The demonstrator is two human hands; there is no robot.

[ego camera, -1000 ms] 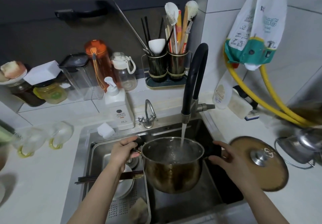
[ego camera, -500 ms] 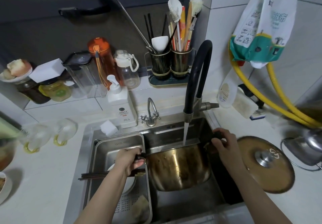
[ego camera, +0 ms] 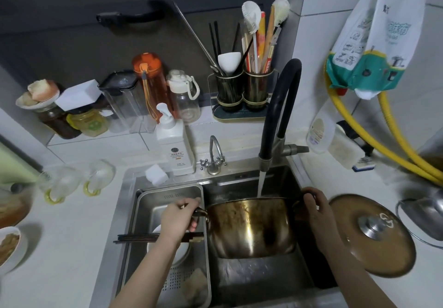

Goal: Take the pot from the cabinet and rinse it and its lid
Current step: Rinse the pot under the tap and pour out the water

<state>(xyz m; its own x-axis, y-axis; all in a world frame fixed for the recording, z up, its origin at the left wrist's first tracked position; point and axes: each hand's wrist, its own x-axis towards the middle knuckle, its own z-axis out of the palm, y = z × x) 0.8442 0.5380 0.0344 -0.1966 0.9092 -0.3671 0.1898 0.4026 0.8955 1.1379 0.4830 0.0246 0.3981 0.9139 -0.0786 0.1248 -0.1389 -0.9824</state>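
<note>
Two bare forearms come up from the bottom edge of the frame and converge on the pot, held over the sink in the lower centre. The left hand has its fingers curled shut around the pot's left handle, knuckles up, wrist angled up and to the right. The right hand is closed over the right handle, fingers wrapped across the top of it and thumb toward the camera.

The pot is tipped away from the camera — its stained metal side and base face the lens, its mouth points toward the back of the sink, and the line through its two handles runs left to right across the frame. The stream from the black faucet falls just behind the pot's upper rim; whether it lands inside cannot be told.

The lid lies flat on the white counter at lower right, knob up, just beside the right forearm. Left of the pot, dark chopsticks lie across a metal drain tray. Farther back, a soap dispenser stands at the sink's rear edge, and utensil holders stand in the upper centre.
</note>
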